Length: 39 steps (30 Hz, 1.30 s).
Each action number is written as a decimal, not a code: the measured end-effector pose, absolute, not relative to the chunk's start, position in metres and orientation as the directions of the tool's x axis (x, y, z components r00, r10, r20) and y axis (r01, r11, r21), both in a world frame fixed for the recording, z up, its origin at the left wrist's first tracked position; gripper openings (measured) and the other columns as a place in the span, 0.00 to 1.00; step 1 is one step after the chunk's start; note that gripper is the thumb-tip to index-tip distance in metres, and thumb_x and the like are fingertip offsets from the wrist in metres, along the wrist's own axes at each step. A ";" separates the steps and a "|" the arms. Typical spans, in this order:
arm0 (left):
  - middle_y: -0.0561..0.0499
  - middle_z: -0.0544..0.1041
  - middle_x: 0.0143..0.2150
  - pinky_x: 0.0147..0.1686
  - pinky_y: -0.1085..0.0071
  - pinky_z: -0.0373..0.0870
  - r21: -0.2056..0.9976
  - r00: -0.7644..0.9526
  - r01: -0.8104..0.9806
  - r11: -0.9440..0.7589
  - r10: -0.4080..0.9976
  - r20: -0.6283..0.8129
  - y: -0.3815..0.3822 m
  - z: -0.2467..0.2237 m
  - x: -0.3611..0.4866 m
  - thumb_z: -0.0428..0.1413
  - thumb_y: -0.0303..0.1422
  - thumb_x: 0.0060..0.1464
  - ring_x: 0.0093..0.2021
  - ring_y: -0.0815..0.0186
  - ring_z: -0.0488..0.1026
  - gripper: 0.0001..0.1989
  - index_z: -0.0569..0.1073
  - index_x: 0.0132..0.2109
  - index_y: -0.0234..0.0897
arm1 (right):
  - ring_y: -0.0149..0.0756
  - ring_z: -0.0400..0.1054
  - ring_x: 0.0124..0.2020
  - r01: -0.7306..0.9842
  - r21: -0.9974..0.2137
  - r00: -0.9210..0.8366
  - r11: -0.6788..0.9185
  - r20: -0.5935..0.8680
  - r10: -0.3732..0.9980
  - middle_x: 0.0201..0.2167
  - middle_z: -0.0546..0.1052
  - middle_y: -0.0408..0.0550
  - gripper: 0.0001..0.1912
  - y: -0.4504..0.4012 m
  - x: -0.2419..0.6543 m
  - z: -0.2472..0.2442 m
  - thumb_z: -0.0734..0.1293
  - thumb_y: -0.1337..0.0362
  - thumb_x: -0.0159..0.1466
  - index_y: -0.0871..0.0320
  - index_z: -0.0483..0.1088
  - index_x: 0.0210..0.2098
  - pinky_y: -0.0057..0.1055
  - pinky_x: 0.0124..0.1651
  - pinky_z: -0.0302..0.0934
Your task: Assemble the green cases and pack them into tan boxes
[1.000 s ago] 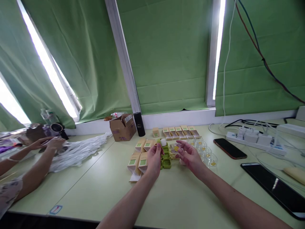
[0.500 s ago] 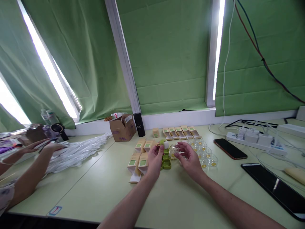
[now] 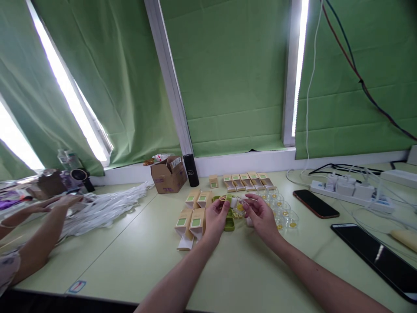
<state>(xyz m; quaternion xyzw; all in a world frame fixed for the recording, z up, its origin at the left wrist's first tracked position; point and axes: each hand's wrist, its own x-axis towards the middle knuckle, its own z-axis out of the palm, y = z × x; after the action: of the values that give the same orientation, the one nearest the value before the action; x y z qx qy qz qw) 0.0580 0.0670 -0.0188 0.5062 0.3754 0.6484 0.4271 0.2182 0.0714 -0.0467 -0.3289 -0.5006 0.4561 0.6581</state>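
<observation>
My left hand (image 3: 215,219) is closed on a small green cap (image 3: 229,199) with a pale cord loop and a white inner part, held sideways. In my right hand (image 3: 263,217), between thumb and fingers, is a clear plastic cup (image 3: 240,205) with something yellow inside. Cup and cap meet in front of my fingertips; whether they are joined I cannot tell. Below them on the table sit several green square pieces (image 3: 229,225), partly hidden by my hands. More clear cups (image 3: 284,209) with yellow centres stand in rows beside my right hand.
Cream cartons with green windows (image 3: 196,221) stand left of my hands, with more cartons (image 3: 247,181) behind. Further out are a brown cardboard box (image 3: 168,175), a black cylinder (image 3: 190,170), two phones (image 3: 316,203), a power strip (image 3: 350,193), white strips (image 3: 107,208) and a co-worker's hands (image 3: 61,202).
The green cap has turned and shifted right, its white part now facing the clear cup. Cup and cap have come together. At left, the co-worker's hands have moved slightly.
</observation>
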 end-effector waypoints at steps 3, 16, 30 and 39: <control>0.52 0.72 0.24 0.32 0.71 0.67 0.923 -0.109 -0.146 -0.356 0.933 0.343 0.069 -0.022 0.058 0.71 0.56 0.44 0.28 0.66 0.68 0.27 0.81 0.31 0.34 | 0.43 0.78 0.40 -0.264 -0.891 0.078 0.370 0.363 0.929 0.43 0.83 0.51 0.31 0.073 0.219 -0.048 0.77 0.42 0.58 0.53 0.72 0.51 0.36 0.39 0.73; 0.48 0.79 0.31 0.32 0.72 0.68 0.935 -0.073 -0.039 -0.351 0.935 0.348 0.071 -0.030 0.057 0.70 0.55 0.47 0.31 0.65 0.72 0.26 0.82 0.37 0.33 | 0.44 0.78 0.40 -0.278 -0.887 0.070 0.368 0.364 0.929 0.42 0.83 0.52 0.31 0.071 0.219 -0.046 0.78 0.41 0.57 0.53 0.72 0.51 0.39 0.41 0.74; 0.45 0.82 0.37 0.38 0.69 0.75 0.915 -0.019 0.086 -0.394 0.918 0.397 0.069 -0.028 0.057 0.66 0.56 0.53 0.38 0.60 0.79 0.28 0.81 0.42 0.32 | 0.43 0.79 0.40 -0.296 -0.879 0.071 0.373 0.369 0.927 0.42 0.83 0.51 0.29 0.074 0.219 -0.051 0.78 0.43 0.58 0.53 0.73 0.51 0.39 0.44 0.74; 0.46 0.79 0.42 0.40 0.71 0.75 0.918 -0.036 -0.086 -0.388 0.922 0.387 0.069 -0.031 0.057 0.68 0.56 0.51 0.42 0.62 0.78 0.33 0.74 0.53 0.36 | 0.45 0.80 0.44 -0.334 -0.865 0.090 0.376 0.368 0.926 0.43 0.84 0.51 0.28 0.075 0.218 -0.051 0.79 0.45 0.58 0.53 0.73 0.50 0.39 0.48 0.75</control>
<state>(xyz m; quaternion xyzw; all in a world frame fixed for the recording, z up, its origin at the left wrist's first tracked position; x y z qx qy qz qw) 0.0567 0.0690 -0.0311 0.5613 0.3723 0.6157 0.4089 0.2183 0.0747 -0.0513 -0.3048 -0.4855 0.4681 0.6725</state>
